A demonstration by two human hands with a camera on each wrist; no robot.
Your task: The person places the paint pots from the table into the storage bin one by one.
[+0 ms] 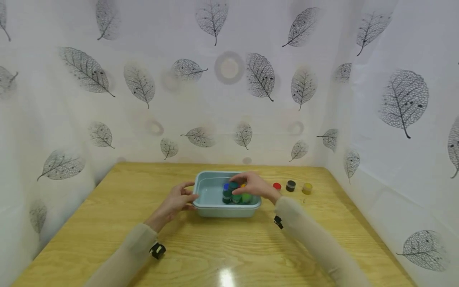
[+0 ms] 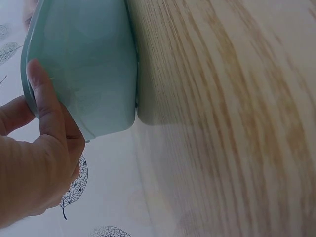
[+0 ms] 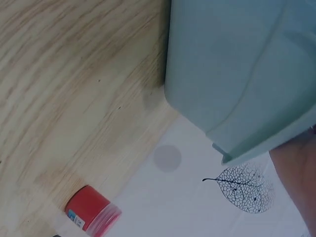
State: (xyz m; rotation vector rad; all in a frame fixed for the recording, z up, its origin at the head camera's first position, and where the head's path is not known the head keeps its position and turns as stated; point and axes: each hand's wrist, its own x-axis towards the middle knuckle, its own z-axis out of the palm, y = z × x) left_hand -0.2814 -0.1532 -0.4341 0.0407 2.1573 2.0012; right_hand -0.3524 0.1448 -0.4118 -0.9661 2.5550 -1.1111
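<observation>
A pale blue-green plastic basin (image 1: 226,212) stands on the wooden table. My left hand (image 1: 175,201) holds its left end; in the left wrist view, the fingers (image 2: 49,101) and thumb pinch the rim. Over the right half of the basin, my right hand (image 1: 255,185) holds a dark teal paint jar (image 1: 234,186) between thumb and fingers. Beneath and beside that jar are a blue-lidded jar (image 1: 226,195), a green jar (image 1: 236,198) and a light green jar (image 1: 246,198). Something orange partly shows behind the thumb. In the right wrist view, the basin wall hides most of the right hand.
Right of the basin stand a red jar (image 1: 277,186), a black jar (image 1: 291,185) and a yellow jar (image 1: 307,188). The red jar (image 3: 89,207) also shows in the right wrist view. A white curtain with leaf prints (image 1: 259,75) hangs behind and beside the table (image 1: 215,247).
</observation>
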